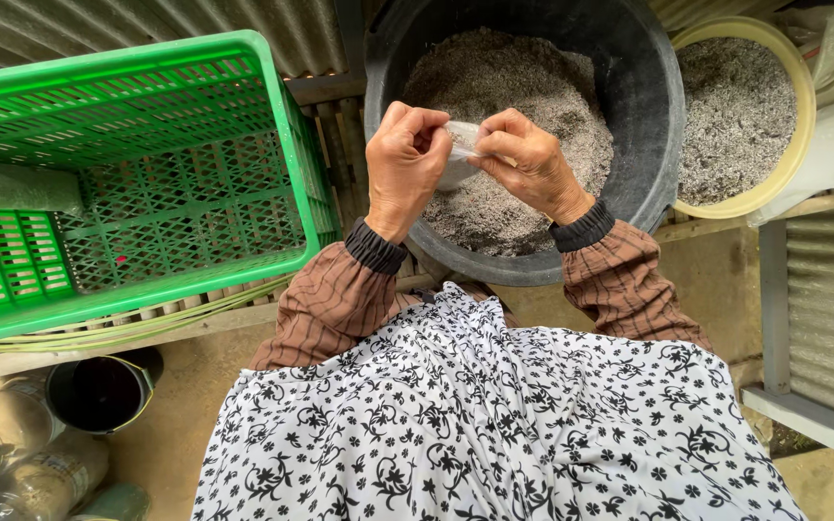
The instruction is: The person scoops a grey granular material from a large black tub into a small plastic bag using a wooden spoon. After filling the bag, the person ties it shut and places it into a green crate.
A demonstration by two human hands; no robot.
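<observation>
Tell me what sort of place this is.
Probably an outdoor or shed work area for filling bags with growing mix, perhaps a small nursery. A black tub and a yellow basin hold grey granular material, beside a green plastic crate and corrugated metal sheeting.

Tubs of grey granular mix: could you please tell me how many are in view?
2: the black tub under both hands, and the yellow tub beside it, upper right. Others may lie out of frame.

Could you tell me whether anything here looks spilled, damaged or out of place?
Nothing stands out. The grey mix sits inside the black tub and the yellow basin, the green crate looks whole, and both hands, left hand and right hand, hold a small clear bag.
</observation>
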